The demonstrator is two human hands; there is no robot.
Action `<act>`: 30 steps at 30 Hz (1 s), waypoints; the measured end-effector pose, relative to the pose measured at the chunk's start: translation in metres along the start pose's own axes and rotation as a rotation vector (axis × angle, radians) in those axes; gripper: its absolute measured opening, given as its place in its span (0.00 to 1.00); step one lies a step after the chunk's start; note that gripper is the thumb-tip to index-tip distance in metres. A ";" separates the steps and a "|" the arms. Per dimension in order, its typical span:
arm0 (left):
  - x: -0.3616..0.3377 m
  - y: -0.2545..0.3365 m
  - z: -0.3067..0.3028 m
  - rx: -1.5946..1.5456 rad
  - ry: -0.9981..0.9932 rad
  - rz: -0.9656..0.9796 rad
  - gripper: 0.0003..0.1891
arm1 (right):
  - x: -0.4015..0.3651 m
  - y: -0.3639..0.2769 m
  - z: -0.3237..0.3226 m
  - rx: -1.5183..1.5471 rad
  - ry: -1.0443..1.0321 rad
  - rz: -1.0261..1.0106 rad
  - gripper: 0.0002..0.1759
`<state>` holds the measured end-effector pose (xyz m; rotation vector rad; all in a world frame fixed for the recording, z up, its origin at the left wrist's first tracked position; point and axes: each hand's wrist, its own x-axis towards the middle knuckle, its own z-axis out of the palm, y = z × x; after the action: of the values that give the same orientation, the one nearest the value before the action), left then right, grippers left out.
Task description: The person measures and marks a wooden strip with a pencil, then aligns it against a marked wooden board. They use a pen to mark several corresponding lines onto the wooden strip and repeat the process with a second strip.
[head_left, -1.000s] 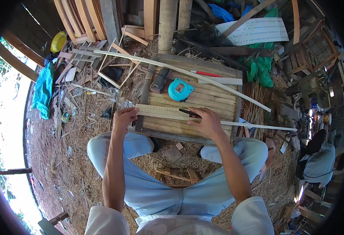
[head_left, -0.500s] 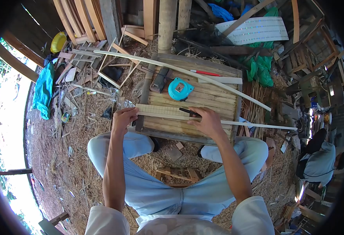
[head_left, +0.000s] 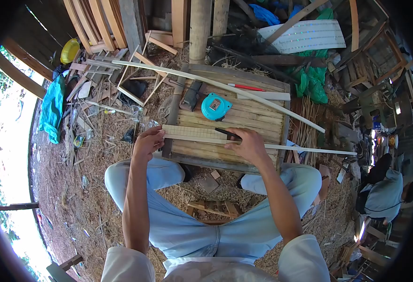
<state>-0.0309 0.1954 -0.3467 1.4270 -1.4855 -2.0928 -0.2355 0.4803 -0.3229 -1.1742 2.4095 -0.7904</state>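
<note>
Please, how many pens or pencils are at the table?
2: a black pen in the right hand, and a red pen or pencil on the table, beyond the tape measure.

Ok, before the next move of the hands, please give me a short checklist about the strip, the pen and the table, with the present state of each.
1. Left hand grips the end of the gridded strip: ok.
2. Right hand holds the black pen: ok.
3. Pen tip touches the gridded strip: cannot tell; it is over it, but contact is too small to see.
4. Tape measure lies apart from both hands: ok.
5. Table free of other things: not ok; the tape measure and red pen lie there.
</note>
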 end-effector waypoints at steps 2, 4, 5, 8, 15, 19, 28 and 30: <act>0.005 -0.004 -0.004 -0.021 -0.010 -0.036 0.19 | 0.000 0.001 0.001 0.013 0.019 -0.017 0.33; 0.005 -0.003 -0.004 -0.013 -0.021 -0.074 0.18 | 0.000 -0.001 -0.001 0.006 0.013 -0.014 0.32; 0.005 -0.003 -0.004 -0.013 -0.020 -0.073 0.18 | 0.000 -0.002 -0.002 -0.002 0.008 -0.011 0.31; 0.003 -0.001 -0.006 -0.055 -0.027 -0.092 0.17 | 0.001 -0.001 -0.002 -0.005 -0.002 -0.006 0.32; -0.001 0.002 -0.004 0.057 -0.017 0.038 0.18 | 0.003 0.002 -0.001 -0.011 -0.035 0.015 0.32; -0.024 0.022 0.017 0.826 0.153 0.866 0.22 | 0.003 0.003 0.000 -0.006 -0.026 0.006 0.32; -0.007 0.037 0.021 1.105 -0.409 0.980 0.35 | 0.002 0.004 0.001 0.031 -0.016 0.011 0.32; 0.000 0.038 0.018 1.118 -0.452 1.032 0.33 | 0.001 0.003 0.000 0.021 -0.013 0.001 0.31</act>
<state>-0.0580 0.1884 -0.3154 0.0404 -2.8948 -0.8964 -0.2377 0.4803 -0.3249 -1.1667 2.3849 -0.8039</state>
